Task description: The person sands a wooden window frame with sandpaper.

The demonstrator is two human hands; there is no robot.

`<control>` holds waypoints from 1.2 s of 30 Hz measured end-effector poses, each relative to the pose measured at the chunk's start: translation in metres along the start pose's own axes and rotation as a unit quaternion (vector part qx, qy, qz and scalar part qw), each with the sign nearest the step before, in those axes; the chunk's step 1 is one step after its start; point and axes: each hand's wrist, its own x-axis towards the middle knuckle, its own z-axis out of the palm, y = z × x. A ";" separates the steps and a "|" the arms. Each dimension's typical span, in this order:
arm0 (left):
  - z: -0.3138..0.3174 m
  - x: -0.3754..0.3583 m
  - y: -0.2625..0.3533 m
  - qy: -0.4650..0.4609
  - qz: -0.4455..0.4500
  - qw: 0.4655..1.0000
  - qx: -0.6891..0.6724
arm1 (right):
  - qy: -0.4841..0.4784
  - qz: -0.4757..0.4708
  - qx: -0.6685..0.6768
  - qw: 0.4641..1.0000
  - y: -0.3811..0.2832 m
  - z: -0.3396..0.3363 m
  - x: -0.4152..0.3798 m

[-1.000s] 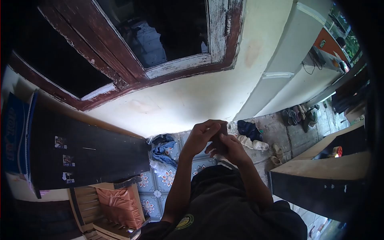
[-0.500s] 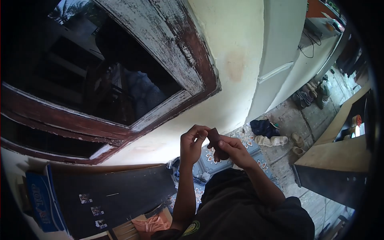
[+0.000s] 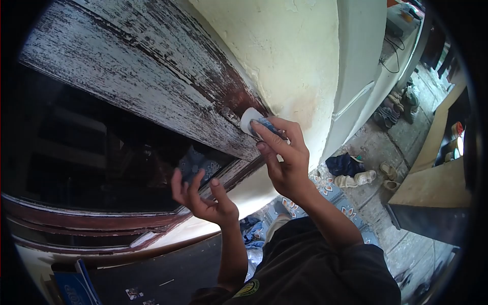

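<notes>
My right hand [image 3: 288, 160] grips a piece of sandpaper [image 3: 247, 119], its white back with blue print turned toward me. The sandpaper is against or very close to the weathered window frame [image 3: 168, 76], near its lower right corner; exact contact cannot be made out. Worn white paint and dark reddish-brown wood show along the frame. My left hand [image 3: 211, 201] is open and holds nothing, fingers spread in front of the dark window glass [image 3: 112, 168].
Cream wall [image 3: 300, 61] borders the frame on the right. Below lie blue flowered tiles [image 3: 330, 190], white shoes [image 3: 356, 178] and a dark cloth bundle [image 3: 344, 164]. A dark panel [image 3: 152, 269] stands lower left, and a wooden cabinet [image 3: 432, 193] stands right.
Both hands held the brown-faced sandpaper before. Now the left has let go and moved left and down, while the right has raised the sandpaper to the frame. The view has come nearer the window.
</notes>
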 end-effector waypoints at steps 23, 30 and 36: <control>0.000 0.003 -0.064 0.039 0.100 0.989 0.101 | 0.089 -0.224 -0.238 0.941 0.059 0.034 0.024; 0.008 -0.063 -0.014 -0.027 -0.153 0.984 -0.091 | -0.011 -0.199 -0.278 0.940 0.069 0.012 -0.006; -0.024 -0.107 -0.008 0.080 -0.297 0.950 -0.046 | 0.064 -0.231 -0.231 0.943 0.031 0.023 0.057</control>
